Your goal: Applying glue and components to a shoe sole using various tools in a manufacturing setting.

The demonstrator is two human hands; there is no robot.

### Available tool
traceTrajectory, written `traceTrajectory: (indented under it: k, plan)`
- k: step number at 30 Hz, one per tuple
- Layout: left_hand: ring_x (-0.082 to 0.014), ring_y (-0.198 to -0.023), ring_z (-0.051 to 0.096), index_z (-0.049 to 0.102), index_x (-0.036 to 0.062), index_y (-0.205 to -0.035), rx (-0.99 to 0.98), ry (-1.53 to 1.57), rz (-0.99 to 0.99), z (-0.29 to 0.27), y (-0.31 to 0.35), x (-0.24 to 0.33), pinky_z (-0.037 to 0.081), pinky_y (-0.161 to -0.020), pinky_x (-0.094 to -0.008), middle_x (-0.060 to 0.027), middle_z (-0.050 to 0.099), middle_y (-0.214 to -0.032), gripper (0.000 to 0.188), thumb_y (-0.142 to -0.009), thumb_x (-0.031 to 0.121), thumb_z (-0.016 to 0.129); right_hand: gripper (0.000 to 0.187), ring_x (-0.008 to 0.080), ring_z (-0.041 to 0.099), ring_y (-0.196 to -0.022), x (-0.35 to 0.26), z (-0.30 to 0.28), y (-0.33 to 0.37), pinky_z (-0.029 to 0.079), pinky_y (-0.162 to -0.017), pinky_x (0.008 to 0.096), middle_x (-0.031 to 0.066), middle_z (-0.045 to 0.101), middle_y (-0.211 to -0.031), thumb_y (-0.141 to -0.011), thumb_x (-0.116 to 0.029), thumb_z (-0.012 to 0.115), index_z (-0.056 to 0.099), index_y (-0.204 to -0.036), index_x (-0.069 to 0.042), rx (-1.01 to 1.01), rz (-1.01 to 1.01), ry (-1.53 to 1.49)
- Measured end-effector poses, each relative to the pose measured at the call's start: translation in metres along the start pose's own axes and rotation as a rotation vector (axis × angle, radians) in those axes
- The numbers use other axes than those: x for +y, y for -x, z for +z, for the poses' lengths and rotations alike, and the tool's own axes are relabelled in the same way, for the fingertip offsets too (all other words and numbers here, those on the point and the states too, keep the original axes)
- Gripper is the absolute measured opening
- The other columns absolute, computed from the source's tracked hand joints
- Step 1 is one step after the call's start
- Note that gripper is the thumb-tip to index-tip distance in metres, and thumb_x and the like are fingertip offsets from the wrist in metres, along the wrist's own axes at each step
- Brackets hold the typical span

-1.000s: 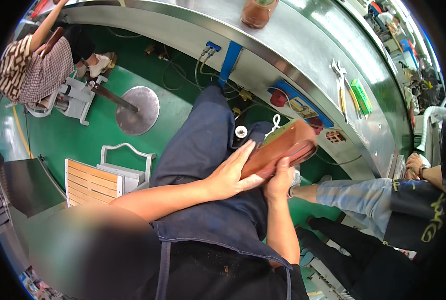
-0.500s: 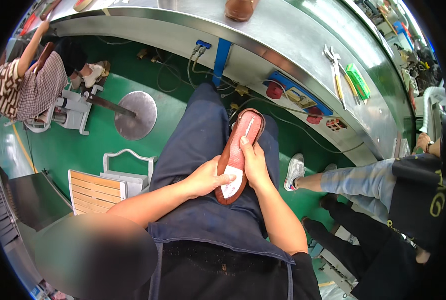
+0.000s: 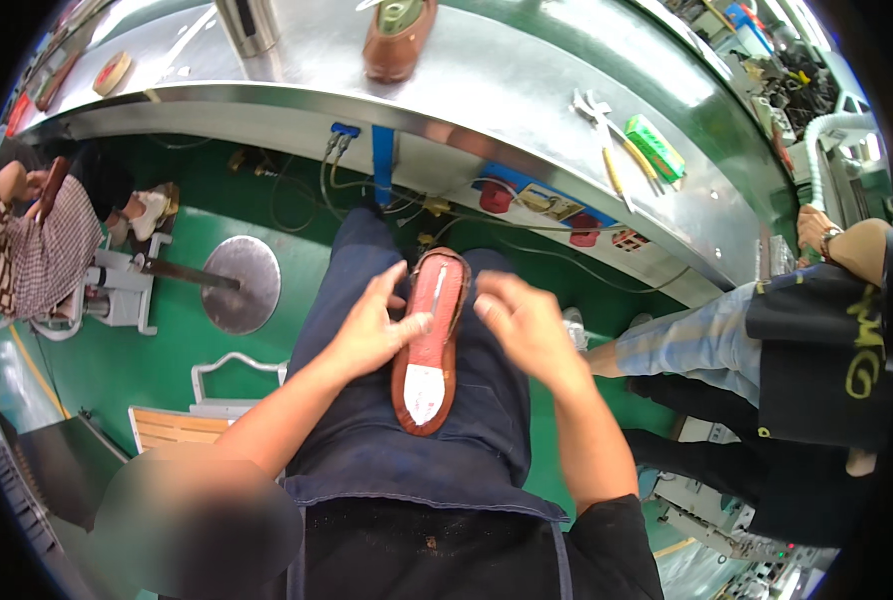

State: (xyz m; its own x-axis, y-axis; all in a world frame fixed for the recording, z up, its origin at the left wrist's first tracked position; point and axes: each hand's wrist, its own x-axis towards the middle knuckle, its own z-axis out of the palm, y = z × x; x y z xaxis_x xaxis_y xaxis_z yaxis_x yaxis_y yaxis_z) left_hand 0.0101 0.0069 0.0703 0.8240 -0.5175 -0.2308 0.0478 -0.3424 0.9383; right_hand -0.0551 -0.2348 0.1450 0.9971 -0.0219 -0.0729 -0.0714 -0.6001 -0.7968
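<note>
On my thighs lies a brown leather shoe upper (image 3: 426, 345), bottom side up. Its underside is reddish pink, with a white patch at the end nearer me and a thin grey strip along the middle of the far end. My left hand (image 3: 372, 322) is beside its left edge, fingers stretched out and the thumb over the pink surface; whether the thumb presses on it, I cannot tell. To the right of the shoe, my right hand (image 3: 522, 325) is lifted away with fingers apart, somewhat blurred, holding nothing.
A metal bench (image 3: 497, 100) runs across the front. On it are another brown shoe (image 3: 395, 42), yellow-handled pincers (image 3: 607, 150), a green box (image 3: 655, 148) and a tape roll (image 3: 113, 73). Co-workers are at left and right. A round metal plate (image 3: 242, 285) stands left.
My right hand has let go of the shoe and moved off to the right. My left hand's fingers have spread and shifted toward the far end. The view has turned, bringing more bench into sight.
</note>
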Motion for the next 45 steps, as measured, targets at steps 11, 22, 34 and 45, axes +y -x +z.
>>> traceTrajectory:
  k: [11,22,34,45]
  plan:
    - [-0.0171,-0.116,0.066,0.059,-0.0001,-0.145,-0.255,0.407,-0.032,0.006,-0.071,0.006,0.051,-0.105,-0.0325,-0.0117,0.071,-0.130,0.052,-0.095,0.006,0.072,0.071,0.0440,0.037,-0.150,0.074,-0.145,-0.119,0.031,-0.119,0.0650,0.0250,0.044,-0.160,-0.099,-0.042,0.069,0.050,-0.152,-0.001,0.660,0.075,0.817]
    - [-0.0206,-0.119,0.066,0.060,0.0011,-0.142,-0.214,0.257,0.087,0.005,-0.079,0.003,0.050,-0.106,-0.0352,-0.0126,0.070,-0.130,0.049,-0.097,0.015,0.072,0.062,0.0391,0.070,-0.098,0.017,-0.157,-0.109,0.057,-0.088,0.0459,0.0268,0.068,-0.116,-0.090,-0.019,0.074,0.055,-0.143,0.005,0.284,0.145,0.584]
    - [-0.0178,-0.119,0.064,0.059,-0.0006,-0.139,-0.230,0.328,0.034,0.006,-0.074,0.000,0.049,-0.109,-0.0346,-0.0103,0.069,-0.129,0.044,-0.099,0.014,0.071,0.049,0.0167,0.070,-0.075,-0.026,-0.011,-0.017,0.058,-0.063,0.0334,0.0108,0.072,-0.101,-0.109,-0.015,0.052,0.045,-0.156,-0.002,-0.257,0.273,-0.170]
    - [-0.0197,-0.120,0.065,0.059,-0.0006,-0.137,-0.272,0.463,0.054,0.011,-0.078,-0.006,0.050,-0.108,-0.0357,-0.0107,0.069,-0.127,0.040,-0.101,0.013,0.070,0.057,0.0175,0.064,-0.069,-0.003,0.023,-0.001,0.057,-0.069,0.0328,0.0144,0.071,-0.099,-0.109,-0.006,0.051,0.037,-0.164,-0.007,0.125,-0.241,0.114]
